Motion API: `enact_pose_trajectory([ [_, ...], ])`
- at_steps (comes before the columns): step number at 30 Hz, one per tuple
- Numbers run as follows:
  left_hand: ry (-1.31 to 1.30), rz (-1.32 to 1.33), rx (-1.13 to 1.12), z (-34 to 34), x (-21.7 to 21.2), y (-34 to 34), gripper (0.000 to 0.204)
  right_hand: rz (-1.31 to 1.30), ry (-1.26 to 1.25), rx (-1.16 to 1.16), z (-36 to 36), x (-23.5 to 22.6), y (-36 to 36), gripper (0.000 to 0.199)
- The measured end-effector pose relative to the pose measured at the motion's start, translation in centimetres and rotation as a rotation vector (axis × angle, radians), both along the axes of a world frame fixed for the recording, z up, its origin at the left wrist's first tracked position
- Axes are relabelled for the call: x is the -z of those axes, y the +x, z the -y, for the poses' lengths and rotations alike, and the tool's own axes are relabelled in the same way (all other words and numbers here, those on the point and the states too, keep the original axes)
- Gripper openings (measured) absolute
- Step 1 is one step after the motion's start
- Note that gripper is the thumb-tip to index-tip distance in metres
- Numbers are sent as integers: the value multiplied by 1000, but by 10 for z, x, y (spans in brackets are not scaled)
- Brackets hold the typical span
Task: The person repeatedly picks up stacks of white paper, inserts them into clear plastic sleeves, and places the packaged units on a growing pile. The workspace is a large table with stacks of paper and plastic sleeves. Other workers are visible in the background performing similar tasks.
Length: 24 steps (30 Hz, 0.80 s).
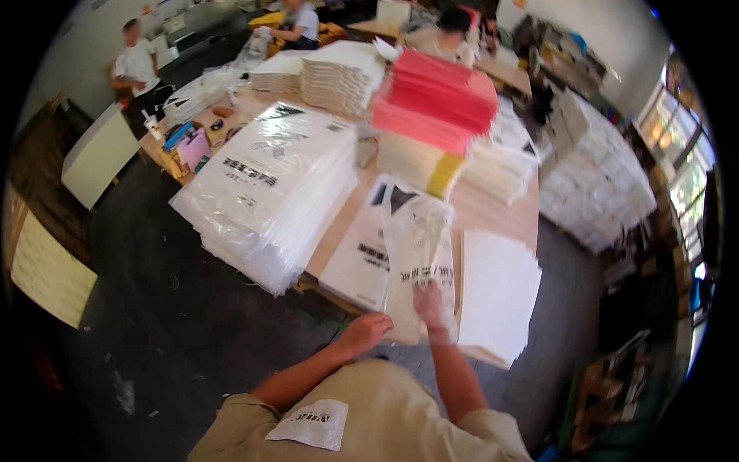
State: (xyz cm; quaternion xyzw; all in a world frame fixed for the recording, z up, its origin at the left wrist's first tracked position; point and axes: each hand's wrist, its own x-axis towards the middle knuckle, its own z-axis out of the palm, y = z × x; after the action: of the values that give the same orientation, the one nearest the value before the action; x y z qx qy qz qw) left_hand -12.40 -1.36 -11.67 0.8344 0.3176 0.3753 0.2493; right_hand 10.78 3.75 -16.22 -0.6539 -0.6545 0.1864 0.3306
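Observation:
In front of me a clear plastic bag (419, 239) with dark print lies at the table's near edge, its film wrinkled. My right hand (433, 304) is at the bag's near part, with film seemingly over the fingers; blur hides how they are bent. At the bag's near left corner my left hand (368, 334) is closed, its fingertips against the edge of the film. Partly under the bag is a printed white packet (358, 266). Just right of the bag stands a stack of plain white sheets (499, 292).
A tall pile of bagged white packs (265, 185) stands left on the wooden table (339, 231). Behind are red and pink sheets (435, 96) and white paper stacks (339, 77). Wrapped bundles (596, 173) stand right. Other people are across the room.

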Motion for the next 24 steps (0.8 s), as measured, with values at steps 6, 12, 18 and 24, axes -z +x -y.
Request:
enact_pose_trajectory([
  [6,-120,113,-201,4,-9,-15,9,389,139,-86,-1,35,8,22],
  [12,-288,42,-157,10,8,-17,11,-57,-160,185,-2,-9,-14,58],
  [18,-415,499,-379,3,66,-43,52,-13,42,297,1,52,6,90],
  [24,-1634,779,-197,-5,92,-39,53,-344,-51,373,1,88,-3,89],
])
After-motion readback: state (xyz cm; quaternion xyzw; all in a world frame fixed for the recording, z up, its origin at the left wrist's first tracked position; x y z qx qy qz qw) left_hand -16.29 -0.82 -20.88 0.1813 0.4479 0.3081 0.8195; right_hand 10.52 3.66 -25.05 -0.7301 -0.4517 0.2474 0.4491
